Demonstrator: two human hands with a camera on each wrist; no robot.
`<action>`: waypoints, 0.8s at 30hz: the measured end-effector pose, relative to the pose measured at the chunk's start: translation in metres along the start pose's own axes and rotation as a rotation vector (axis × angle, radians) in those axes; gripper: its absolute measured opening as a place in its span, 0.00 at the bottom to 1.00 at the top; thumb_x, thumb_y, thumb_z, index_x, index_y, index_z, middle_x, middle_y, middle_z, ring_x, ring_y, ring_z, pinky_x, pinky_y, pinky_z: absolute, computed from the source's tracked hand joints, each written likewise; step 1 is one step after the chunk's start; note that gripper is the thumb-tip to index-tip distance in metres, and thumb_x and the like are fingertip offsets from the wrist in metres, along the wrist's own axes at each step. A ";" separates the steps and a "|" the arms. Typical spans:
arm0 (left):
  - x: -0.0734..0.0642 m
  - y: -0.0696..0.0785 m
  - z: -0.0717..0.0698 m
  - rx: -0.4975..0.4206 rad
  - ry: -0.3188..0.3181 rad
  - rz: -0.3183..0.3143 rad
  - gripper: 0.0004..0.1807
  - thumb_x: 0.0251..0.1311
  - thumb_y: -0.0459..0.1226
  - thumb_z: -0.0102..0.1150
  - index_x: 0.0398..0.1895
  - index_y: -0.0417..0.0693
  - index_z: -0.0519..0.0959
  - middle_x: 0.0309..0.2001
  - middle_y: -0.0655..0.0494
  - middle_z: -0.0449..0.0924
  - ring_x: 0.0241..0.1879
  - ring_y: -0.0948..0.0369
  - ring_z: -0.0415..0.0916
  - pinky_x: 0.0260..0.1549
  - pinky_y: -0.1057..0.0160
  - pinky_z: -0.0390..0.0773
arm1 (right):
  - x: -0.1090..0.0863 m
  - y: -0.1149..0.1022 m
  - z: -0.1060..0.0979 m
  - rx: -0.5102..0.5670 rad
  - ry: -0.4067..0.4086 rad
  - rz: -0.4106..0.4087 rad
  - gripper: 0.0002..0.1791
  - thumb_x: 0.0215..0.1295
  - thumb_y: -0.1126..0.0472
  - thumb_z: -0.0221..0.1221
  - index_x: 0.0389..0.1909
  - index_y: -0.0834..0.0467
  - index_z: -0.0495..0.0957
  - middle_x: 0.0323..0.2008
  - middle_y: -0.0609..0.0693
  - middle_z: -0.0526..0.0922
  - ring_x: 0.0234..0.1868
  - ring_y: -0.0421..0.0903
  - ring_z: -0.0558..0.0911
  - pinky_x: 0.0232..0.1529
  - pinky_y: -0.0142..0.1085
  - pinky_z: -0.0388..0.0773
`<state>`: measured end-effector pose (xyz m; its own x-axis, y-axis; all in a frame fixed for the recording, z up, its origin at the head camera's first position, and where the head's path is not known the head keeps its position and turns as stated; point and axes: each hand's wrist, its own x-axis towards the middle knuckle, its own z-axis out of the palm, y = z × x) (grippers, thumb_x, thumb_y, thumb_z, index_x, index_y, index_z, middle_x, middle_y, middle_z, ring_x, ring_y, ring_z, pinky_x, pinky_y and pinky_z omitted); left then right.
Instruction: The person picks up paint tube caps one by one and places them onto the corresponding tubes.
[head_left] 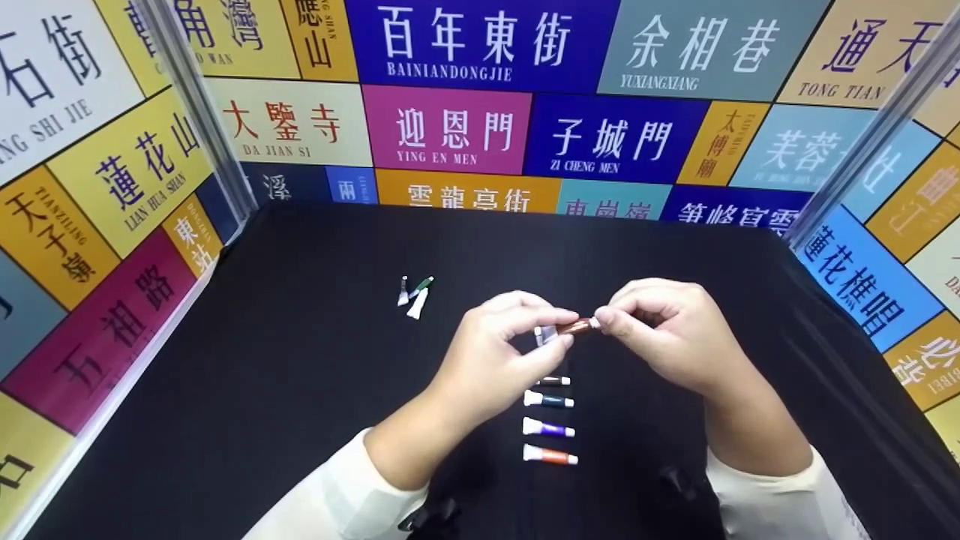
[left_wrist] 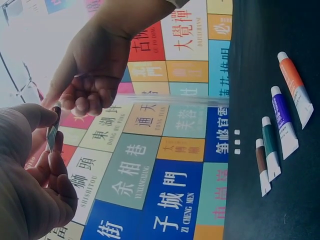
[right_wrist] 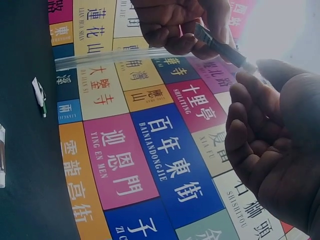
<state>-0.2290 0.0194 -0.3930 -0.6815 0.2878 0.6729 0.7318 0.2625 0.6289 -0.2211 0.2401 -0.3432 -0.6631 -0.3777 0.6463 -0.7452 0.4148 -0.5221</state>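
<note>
My left hand (head_left: 502, 337) holds a small reddish-brown paint tube (head_left: 576, 327) between thumb and fingers, above the black table. The thumb and forefinger of my right hand (head_left: 667, 330) pinch its pale cap end (head_left: 596, 321). In the right wrist view the tube (right_wrist: 220, 47) slants between the two hands, its flat end by the left fingers. Below the hands lies a column of paint tubes: a brown one (head_left: 555, 381) partly covered by the left hand, a dark green one (head_left: 551, 400), a purple one (head_left: 551, 428) and an orange one (head_left: 553, 455).
Three more tubes lie in a loose cluster at the back left, among them a white one (head_left: 418, 304) and a green one (head_left: 424, 285). Black cloth covers the table (head_left: 300, 360). Panels with coloured signs (head_left: 450, 131) enclose its back and sides.
</note>
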 end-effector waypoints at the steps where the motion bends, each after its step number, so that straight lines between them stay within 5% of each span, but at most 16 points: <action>1: 0.000 0.000 0.000 0.001 0.001 -0.001 0.11 0.58 0.43 0.67 0.45 0.63 0.87 0.39 0.71 0.84 0.42 0.74 0.76 0.40 0.70 0.78 | 0.000 0.000 -0.001 0.003 0.004 -0.001 0.10 0.56 0.73 0.65 0.26 0.54 0.86 0.25 0.46 0.84 0.24 0.37 0.75 0.23 0.27 0.69; 9: 0.001 -0.003 -0.002 0.003 0.003 -0.006 0.11 0.59 0.43 0.67 0.45 0.62 0.87 0.39 0.70 0.84 0.40 0.72 0.76 0.40 0.72 0.78 | 0.000 0.001 -0.003 0.210 0.023 -0.123 0.16 0.47 0.82 0.65 0.38 0.67 0.84 0.37 0.61 0.85 0.37 0.43 0.82 0.36 0.26 0.80; 16: 0.001 -0.002 -0.003 -0.015 0.021 -0.002 0.11 0.59 0.42 0.67 0.45 0.60 0.87 0.39 0.69 0.84 0.39 0.70 0.77 0.39 0.71 0.79 | 0.002 -0.001 -0.002 0.108 -0.003 -0.245 0.20 0.41 0.83 0.68 0.36 0.63 0.86 0.38 0.58 0.86 0.44 0.46 0.83 0.48 0.27 0.78; 24: 0.001 -0.001 -0.003 -0.015 0.020 -0.015 0.11 0.58 0.42 0.67 0.45 0.61 0.88 0.39 0.71 0.84 0.39 0.70 0.77 0.38 0.70 0.78 | 0.003 -0.002 0.001 0.076 -0.020 -0.224 0.19 0.42 0.82 0.69 0.37 0.62 0.86 0.35 0.55 0.85 0.39 0.44 0.82 0.43 0.25 0.77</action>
<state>-0.2309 0.0169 -0.3920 -0.6923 0.2656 0.6710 0.7217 0.2528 0.6444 -0.2214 0.2374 -0.3405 -0.4812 -0.4702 0.7398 -0.8766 0.2555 -0.4077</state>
